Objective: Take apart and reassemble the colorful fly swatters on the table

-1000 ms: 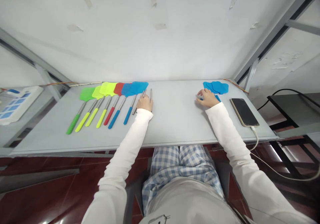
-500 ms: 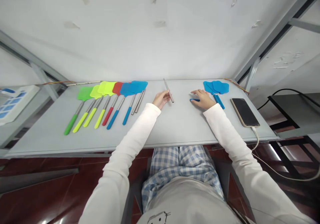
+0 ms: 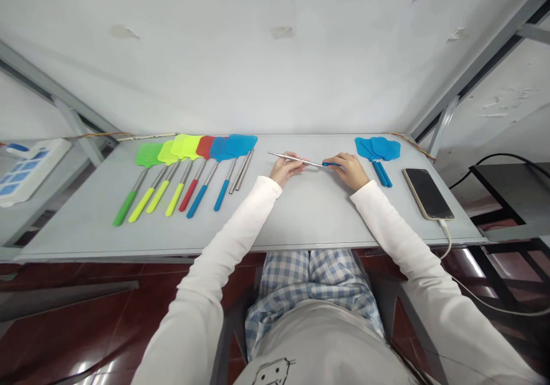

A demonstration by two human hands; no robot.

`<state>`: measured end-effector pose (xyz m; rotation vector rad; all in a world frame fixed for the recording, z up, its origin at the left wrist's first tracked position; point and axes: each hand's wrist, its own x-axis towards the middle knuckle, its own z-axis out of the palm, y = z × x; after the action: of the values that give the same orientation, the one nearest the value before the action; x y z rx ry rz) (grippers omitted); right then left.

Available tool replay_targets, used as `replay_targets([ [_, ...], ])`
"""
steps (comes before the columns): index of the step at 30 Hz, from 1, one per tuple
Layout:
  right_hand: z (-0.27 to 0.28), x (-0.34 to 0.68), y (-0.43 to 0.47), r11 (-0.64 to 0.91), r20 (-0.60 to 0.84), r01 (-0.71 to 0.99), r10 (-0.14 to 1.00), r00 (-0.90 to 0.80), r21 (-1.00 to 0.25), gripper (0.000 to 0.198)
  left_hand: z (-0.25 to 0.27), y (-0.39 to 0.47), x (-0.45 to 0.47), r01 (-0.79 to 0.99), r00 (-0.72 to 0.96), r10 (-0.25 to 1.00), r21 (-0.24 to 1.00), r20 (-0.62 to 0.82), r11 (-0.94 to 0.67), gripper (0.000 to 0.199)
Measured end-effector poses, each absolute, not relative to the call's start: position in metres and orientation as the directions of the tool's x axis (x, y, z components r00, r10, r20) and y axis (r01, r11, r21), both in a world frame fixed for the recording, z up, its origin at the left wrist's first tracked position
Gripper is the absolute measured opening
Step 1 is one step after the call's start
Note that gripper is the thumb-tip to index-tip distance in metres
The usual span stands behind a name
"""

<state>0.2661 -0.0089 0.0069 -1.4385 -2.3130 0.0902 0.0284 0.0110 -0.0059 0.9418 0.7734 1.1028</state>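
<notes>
My left hand [image 3: 283, 171] is closed around a thin metal rod [image 3: 314, 164], which lies nearly level and points toward the right. In my right hand [image 3: 353, 171] is a blue handle grip [image 3: 330, 164], mostly covered by the fingers. One end of the rod meets the open end of this grip; how deep it sits inside, I cannot tell. Near my right hand lie two loose blue handle grips [image 3: 382, 174] and several blue swatter heads [image 3: 378, 148]. Two bare metal rods [image 3: 243, 173] rest left of my left hand.
Several fly swatters with green, yellow, red and blue parts lie in a row on the left, a green one [image 3: 125, 208] outermost. On the right sits a phone [image 3: 428, 194] with a white cable [image 3: 447, 236]. A wall stands behind the grey table [image 3: 309, 219].
My left hand has taken hold of the metal rod and turned it from pointing away to nearly sideways. My right hand has lifted the blue handle grip to the rod's end.
</notes>
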Motion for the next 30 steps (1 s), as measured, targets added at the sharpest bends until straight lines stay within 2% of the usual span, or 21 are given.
replay_targets([
  [14,0.004,0.26,-0.012,0.489,0.371,0.814,0.852,-0.369,-0.314,0.041,-0.007,0.005,0.033,-0.421,0.218,0.975,0.896,-0.047,0.137,0.033],
  [17,0.003,0.254,-0.015,0.514,0.386,0.795,0.838,-0.385,-0.323,0.04,-0.008,0.003,0.035,-0.398,0.287,0.958,0.906,-0.028,0.145,0.035],
  [21,0.002,0.242,-0.021,0.556,0.414,0.738,0.817,-0.401,-0.382,0.034,-0.01,0.0,0.04,-0.269,0.418,0.908,0.953,-0.017,0.141,0.04],
  [26,0.0,0.236,-0.025,0.539,0.476,0.714,0.819,-0.321,-0.446,0.031,-0.011,0.0,0.043,-0.209,0.468,0.884,0.972,0.004,0.107,0.043],
  [30,0.003,0.237,-0.024,0.532,0.46,0.711,0.828,-0.322,-0.46,0.033,-0.012,0.002,0.043,-0.2,0.489,0.872,0.972,-0.006,0.119,0.046],
])
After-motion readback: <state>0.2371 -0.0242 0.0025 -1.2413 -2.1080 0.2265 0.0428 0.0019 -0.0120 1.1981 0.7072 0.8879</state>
